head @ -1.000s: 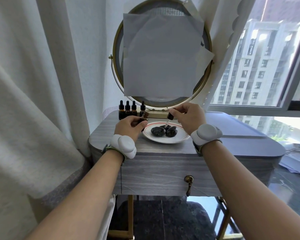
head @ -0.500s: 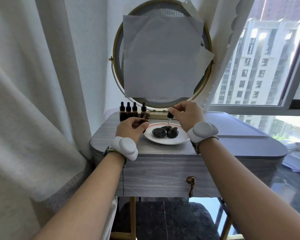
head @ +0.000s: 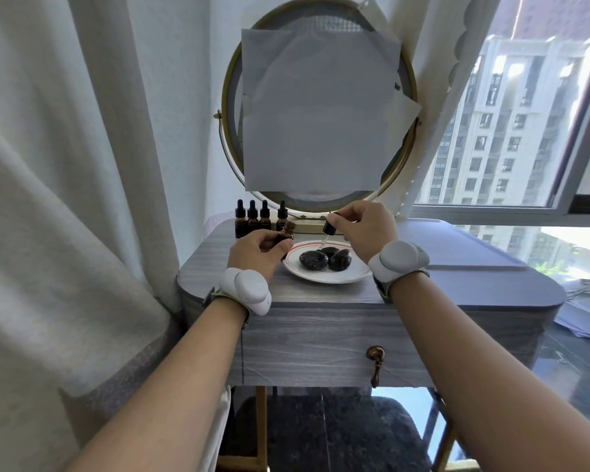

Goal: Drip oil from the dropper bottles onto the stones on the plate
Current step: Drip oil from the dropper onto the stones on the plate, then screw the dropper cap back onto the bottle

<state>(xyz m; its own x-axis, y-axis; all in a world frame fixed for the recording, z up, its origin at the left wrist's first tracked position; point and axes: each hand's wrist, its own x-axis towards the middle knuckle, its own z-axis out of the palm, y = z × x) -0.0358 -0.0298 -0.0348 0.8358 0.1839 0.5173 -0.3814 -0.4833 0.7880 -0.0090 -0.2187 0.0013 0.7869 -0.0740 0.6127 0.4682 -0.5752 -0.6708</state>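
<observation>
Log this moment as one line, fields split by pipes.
left hand: holds open bottle | right hand: pinches dropper, tip over rear stone | plate: three stones | four capped bottles behind

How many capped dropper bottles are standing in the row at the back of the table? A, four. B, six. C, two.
A: four capped bottles stand in a row at the back; the fifth, open bottle is in the left hand, its dropper in the right hand.
</observation>
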